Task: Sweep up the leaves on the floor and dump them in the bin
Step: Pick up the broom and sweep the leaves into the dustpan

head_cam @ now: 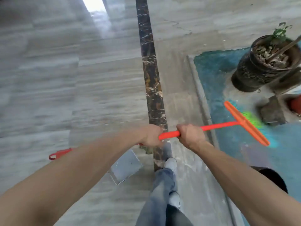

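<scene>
I hold an orange broom [216, 126] with green bristles [251, 121] across my body. My left hand [150, 136] grips the handle near its middle. My right hand [190, 136] grips it a little further toward the head. The broom head [246, 123] hangs over the blue-painted floor [216, 82] at the right. The handle's looped end [55, 154] sticks out behind my left forearm. A black round bin [275, 178] shows partly behind my right forearm. The picture is blurred and no leaves are plain on the floor.
A black pot with a small plant [263, 62] stands at the right, a grey block [273, 110] and a red pot's edge [296, 103] below it. A dark marble strip [151, 79] runs down the grey floor. A grey flat panel [125, 167] lies near my feet [171, 163].
</scene>
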{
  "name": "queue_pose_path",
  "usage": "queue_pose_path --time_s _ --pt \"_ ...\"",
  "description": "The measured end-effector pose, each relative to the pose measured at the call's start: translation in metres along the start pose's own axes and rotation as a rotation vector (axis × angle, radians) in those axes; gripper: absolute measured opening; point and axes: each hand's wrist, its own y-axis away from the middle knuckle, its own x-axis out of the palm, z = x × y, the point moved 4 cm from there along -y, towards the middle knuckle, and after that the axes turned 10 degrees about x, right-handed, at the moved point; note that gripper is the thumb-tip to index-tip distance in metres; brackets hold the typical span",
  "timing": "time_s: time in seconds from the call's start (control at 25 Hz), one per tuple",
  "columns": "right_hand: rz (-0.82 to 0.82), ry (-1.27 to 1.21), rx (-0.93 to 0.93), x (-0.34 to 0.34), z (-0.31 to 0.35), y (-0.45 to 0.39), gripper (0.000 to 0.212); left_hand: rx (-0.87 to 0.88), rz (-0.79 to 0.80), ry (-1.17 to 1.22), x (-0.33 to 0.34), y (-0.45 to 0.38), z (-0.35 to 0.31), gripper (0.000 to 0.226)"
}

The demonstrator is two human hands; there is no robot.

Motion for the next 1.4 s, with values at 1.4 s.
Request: queue_pose_path --time_s 1.4 --pt "0.356 -0.996 1.09 0.204 0.2 0.021 0.055 -0.13 -0.488 0.819 0.231 0.124 0.304 0.057"
